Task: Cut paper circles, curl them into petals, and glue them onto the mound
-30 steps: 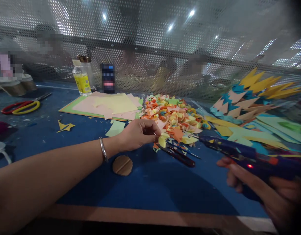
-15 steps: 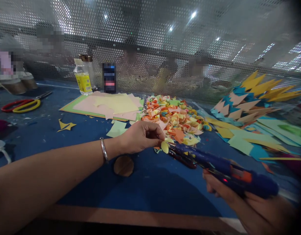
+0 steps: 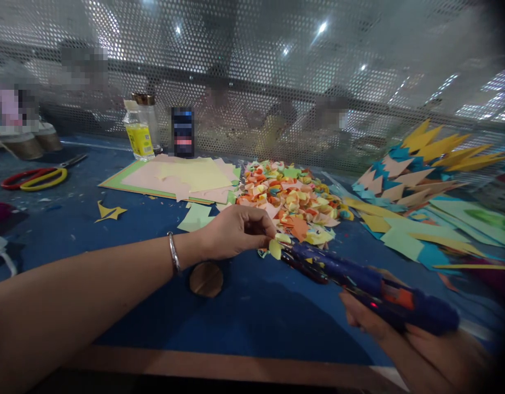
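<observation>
In the head view, the small yellow paper piece (image 3: 275, 250) is at the left hand's fingertips, in front of the heap of folded paper pieces (image 3: 293, 191). The nozzle of the glue gun (image 3: 346, 271) points at it; whether they touch, or whether any glue is on the paper, cannot be told. Work on this piece looks under way rather than finished. The cardboard disc (image 3: 206, 279) lies bare on the blue table (image 3: 244, 323), and the heap is loose, so much seems left there. At the right, the spiky layered paper form (image 3: 404, 169) appears well built up.

The left hand (image 3: 236, 232) reaches in from the left, forearm low and slanting, thumb and forefinger pinched together on the yellow piece, fingers curled. The right hand (image 3: 412, 347), low at the right and partly blurred, is wrapped around the gun's grip, which angles up and leftward toward the pinch.
</observation>
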Tool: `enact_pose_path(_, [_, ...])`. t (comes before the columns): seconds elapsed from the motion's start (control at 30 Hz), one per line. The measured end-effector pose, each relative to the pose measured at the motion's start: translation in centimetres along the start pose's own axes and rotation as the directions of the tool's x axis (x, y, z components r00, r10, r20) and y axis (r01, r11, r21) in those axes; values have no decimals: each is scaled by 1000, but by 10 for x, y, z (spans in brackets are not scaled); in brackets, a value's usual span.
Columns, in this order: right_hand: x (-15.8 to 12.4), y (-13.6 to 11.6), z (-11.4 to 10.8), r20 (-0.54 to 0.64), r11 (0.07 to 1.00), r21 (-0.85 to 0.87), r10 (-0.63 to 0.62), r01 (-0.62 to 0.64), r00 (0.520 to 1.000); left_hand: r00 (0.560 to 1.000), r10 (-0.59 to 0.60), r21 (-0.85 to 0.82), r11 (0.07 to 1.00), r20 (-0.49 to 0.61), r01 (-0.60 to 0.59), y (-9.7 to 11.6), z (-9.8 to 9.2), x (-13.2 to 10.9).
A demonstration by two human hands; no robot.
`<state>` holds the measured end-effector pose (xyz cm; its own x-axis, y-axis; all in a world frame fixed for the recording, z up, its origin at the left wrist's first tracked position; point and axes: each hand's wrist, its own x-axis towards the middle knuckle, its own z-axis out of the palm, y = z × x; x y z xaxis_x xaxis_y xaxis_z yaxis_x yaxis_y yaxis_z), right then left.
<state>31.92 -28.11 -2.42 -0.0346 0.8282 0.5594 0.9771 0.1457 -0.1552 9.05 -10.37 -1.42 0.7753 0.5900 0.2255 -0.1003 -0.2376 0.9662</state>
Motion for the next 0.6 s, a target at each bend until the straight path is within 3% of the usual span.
enact_pose_path(0.1, [0, 1, 1, 9, 995, -26, -96, 96, 995, 1000, -5, 0, 1000, 3, 5, 1, 0, 0])
enact_pose_path(0.3, [-4, 9, 6, -1, 993, -29, -118, 118, 993, 1000, -14, -11, 1000, 10, 14, 1, 0, -1])
enact_pose_path(0.6, [-4, 8, 1, 15, 965, -79, -251, 251, 968, 1000, -20, -9, 1000, 12, 20, 3, 0, -1])
